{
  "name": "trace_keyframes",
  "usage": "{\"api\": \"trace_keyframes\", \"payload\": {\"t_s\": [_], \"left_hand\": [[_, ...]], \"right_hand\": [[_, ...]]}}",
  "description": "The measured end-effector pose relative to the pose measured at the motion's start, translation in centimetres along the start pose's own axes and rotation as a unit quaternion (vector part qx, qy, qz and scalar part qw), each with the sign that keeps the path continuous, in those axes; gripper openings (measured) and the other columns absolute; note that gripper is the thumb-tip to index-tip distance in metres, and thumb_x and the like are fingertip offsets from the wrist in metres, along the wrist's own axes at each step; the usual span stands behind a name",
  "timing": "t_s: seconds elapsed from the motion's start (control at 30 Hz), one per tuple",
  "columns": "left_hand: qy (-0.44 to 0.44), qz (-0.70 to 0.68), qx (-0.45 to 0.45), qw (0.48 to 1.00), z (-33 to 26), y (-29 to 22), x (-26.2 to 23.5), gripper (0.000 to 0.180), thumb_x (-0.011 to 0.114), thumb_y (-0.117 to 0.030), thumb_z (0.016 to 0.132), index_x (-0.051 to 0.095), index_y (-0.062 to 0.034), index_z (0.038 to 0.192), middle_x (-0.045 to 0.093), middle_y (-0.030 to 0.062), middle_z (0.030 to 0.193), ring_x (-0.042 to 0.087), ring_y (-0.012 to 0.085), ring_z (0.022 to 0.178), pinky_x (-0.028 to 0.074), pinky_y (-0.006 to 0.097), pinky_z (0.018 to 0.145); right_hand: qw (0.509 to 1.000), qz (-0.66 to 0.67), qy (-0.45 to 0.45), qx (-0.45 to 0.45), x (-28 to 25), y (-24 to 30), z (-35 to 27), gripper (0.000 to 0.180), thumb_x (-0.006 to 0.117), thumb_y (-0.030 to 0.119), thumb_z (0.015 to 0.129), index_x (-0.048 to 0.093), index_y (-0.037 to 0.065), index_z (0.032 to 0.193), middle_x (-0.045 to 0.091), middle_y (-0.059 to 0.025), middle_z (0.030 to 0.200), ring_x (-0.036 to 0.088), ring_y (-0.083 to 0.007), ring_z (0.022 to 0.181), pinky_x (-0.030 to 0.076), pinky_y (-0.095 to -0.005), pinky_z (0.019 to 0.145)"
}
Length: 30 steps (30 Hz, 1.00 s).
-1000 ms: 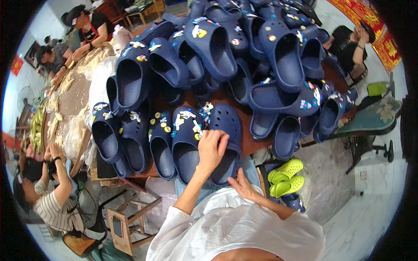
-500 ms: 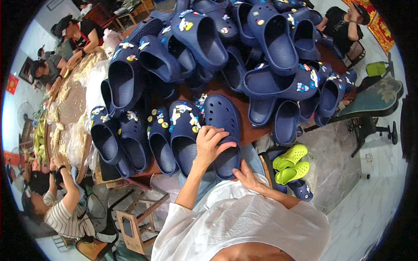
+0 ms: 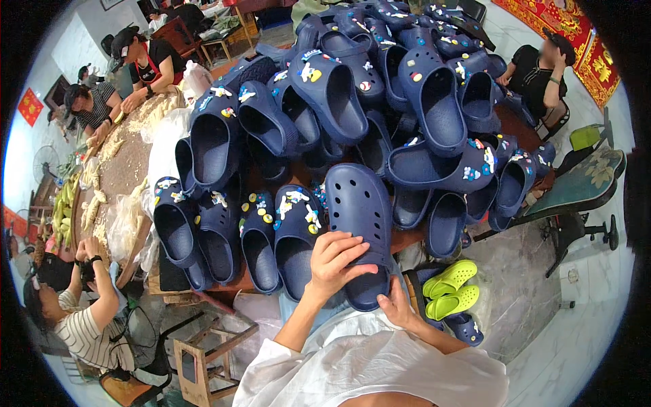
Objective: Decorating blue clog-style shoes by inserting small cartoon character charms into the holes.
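Note:
A plain navy clog (image 3: 358, 203) with round holes and no charms is held upright in front of me, toe up and away, open heel toward me. My left hand (image 3: 337, 261) is closed over its left side, fingers across the lower upper and thumb over the foot opening. At the heel, my right hand (image 3: 397, 303) grips the right edge, its thumb on the rim and its other fingers partly hidden. Left of it stands a navy clog with white character charms (image 3: 297, 254), and beyond that a navy clog with yellow and green charms (image 3: 256, 254).
A large heap of charm-trimmed navy clogs (image 3: 325, 91) covers the brown table. Lime green clogs (image 3: 451, 290) and a navy clog (image 3: 464, 329) lie low at my right. A wooden stool (image 3: 196, 366) stands at left. Several people work around a tan table (image 3: 125, 163); another person (image 3: 539, 78) sits far right.
The view has tilted up, so everything sits lower in the picture. Both hands keep hold of the plain clog, which has barely shifted against its neighbours.

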<state>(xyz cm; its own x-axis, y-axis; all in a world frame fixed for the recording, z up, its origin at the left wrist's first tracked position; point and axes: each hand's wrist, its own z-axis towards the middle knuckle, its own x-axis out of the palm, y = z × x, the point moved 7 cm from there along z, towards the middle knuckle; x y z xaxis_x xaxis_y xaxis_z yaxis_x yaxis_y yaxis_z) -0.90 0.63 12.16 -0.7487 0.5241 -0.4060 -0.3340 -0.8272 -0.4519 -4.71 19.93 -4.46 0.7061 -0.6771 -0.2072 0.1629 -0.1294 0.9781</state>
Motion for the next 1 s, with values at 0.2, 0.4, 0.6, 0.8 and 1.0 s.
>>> {"api": "trace_keyframes", "payload": {"t_s": [0.2,0.4,0.6,0.8,1.0], "left_hand": [[-0.151,0.020,0.028,0.988,-0.6,-0.9,-3.9,0.067,0.065,-0.057,0.090,0.062,0.0027,0.120,0.055,0.0239,0.132,0.054,0.0377,0.120,0.044,0.048,0.100],[-0.117,0.067,-0.152,0.979,-2.4,1.1,-4.4,0.030,0.061,-0.007,0.088,0.065,0.0008,0.117,0.061,0.0215,0.125,0.057,0.0352,0.115,0.045,0.042,0.099],[-0.071,0.049,-0.271,0.959,-6.7,2.4,-2.6,0.029,0.065,0.001,0.083,0.070,-0.0055,0.110,0.063,0.0179,0.120,0.061,0.0330,0.112,0.048,0.040,0.097],[-0.070,0.077,-0.276,0.955,-7.1,3.5,-3.3,0.031,0.066,0.002,0.080,0.071,-0.0074,0.109,0.062,0.0173,0.119,0.059,0.0333,0.108,0.048,0.040,0.093],[-0.045,0.231,-0.276,0.932,-6.9,6.7,-4.7,0.044,0.071,-0.008,0.078,0.064,-0.0103,0.122,0.051,0.0197,0.131,0.046,0.0402,0.123,0.039,0.050,0.104]], "right_hand": [[0.996,-0.027,0.009,-0.084,-2.4,6.3,3.8,0.062,0.057,0.036,0.093,0.038,-0.009,0.131,0.059,-0.0250,0.114,0.062,-0.0305,0.102,0.049,-0.0395,0.089],[0.987,0.129,-0.061,-0.070,-5.7,13.2,13.4,0.046,0.046,0.028,0.103,0.040,-0.003,0.137,0.054,-0.0139,0.128,0.055,-0.0232,0.115,0.046,-0.0343,0.099],[0.980,0.116,-0.155,-0.042,-10.2,15.7,22.9,0.041,0.051,0.042,0.102,0.050,0.005,0.119,0.059,-0.0084,0.105,0.061,-0.0135,0.078,0.054,-0.0274,0.055],[0.973,0.130,-0.184,-0.050,-11.9,15.8,26.4,0.064,0.061,0.036,0.100,0.037,-0.005,0.142,0.058,-0.0105,0.104,0.064,-0.0160,0.084,0.056,-0.0298,0.072],[0.986,0.049,-0.151,-0.049,-11.3,14.7,25.7,0.065,0.065,0.024,0.098,0.030,-0.001,0.147,0.053,-0.0168,0.118,0.060,-0.0155,0.096,0.057,-0.0297,0.078]]}}
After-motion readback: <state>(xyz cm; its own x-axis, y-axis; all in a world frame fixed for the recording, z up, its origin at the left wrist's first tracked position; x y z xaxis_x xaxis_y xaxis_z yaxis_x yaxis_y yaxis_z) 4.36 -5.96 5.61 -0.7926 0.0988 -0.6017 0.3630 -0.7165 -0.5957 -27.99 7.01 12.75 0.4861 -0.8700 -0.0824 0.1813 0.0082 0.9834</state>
